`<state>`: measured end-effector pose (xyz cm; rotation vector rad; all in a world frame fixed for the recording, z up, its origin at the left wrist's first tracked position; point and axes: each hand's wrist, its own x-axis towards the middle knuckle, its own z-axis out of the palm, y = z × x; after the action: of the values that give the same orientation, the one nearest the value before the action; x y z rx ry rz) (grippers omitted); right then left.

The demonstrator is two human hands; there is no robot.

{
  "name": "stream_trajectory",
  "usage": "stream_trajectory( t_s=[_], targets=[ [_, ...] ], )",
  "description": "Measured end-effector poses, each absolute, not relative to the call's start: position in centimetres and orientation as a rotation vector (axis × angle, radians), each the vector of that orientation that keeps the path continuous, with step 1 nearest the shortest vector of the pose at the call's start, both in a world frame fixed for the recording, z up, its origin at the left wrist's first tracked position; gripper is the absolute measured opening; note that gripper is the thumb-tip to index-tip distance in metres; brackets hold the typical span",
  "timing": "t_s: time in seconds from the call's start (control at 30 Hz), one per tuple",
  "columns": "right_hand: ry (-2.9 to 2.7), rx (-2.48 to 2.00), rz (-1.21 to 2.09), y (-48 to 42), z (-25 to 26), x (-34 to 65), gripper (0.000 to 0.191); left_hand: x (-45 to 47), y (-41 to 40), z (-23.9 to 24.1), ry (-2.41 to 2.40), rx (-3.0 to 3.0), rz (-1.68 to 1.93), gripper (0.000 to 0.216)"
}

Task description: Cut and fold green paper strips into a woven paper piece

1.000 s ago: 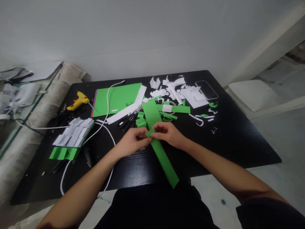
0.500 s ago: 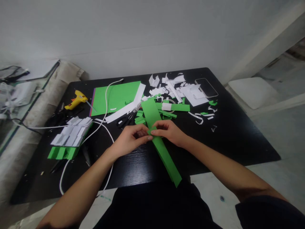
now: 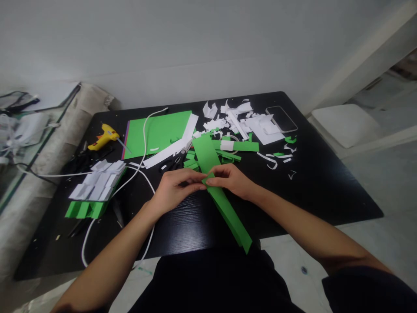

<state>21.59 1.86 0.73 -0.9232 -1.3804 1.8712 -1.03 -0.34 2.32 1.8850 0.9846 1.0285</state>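
A long green paper strip (image 3: pixel 230 213) slants from the middle of the table toward my body, folded along its length at the near end. My left hand (image 3: pixel 178 188) pinches its left edge between thumb and fingertips. From the other side my right hand (image 3: pixel 230 179) grips the same strip, thumb bent over a small folded flap. Both sets of fingertips nearly meet there. Beyond them, the strip's flat, wide end (image 3: pixel 205 150) lies over green scraps and close to black-handled scissors (image 3: pixel 176 161).
A yellow glue gun (image 3: pixel 103 138), green sheets (image 3: pixel 156 130) and a white-and-green folded paper piece (image 3: pixel 97 184) are at left, with a white cable (image 3: pixel 144 143) looping across. White paper scraps (image 3: pixel 233 121) and a phone-shaped object (image 3: pixel 282 119) lie at the back right.
The strip's near end has swung slightly right and its fold gapes a little more. My left fingers have drawn closer together; both hands stay at the same spot.
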Motion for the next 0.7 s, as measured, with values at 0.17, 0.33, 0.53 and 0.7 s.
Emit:
stream_trajectory(
  t_s=[0.17, 0.33, 0.53, 0.7],
  targets=[
    [-1.391, -0.936, 1.86, 1.81, 0.58, 21.57, 0.024, -1.13, -0.28, 2.45, 0.988, 1.89, 1.016, 0.018],
    [-1.354, -0.921, 1.893, 1.86, 0.64, 21.55, 0.026, -1.28, -0.22, 2.52, 0.954, 1.934, 1.015, 0.018],
    [-1.391, -0.941, 1.869, 1.91, 0.67, 21.61, 0.028, -1.33, -0.22, 2.14, 0.922, 2.003, 1.05, 0.016],
    [-1.387, -0.946, 1.868, 1.85, 0.69, 21.65, 0.028, -1.34, -0.22, 2.02, 0.911, 2.031, 1.066, 0.017]
  ],
)
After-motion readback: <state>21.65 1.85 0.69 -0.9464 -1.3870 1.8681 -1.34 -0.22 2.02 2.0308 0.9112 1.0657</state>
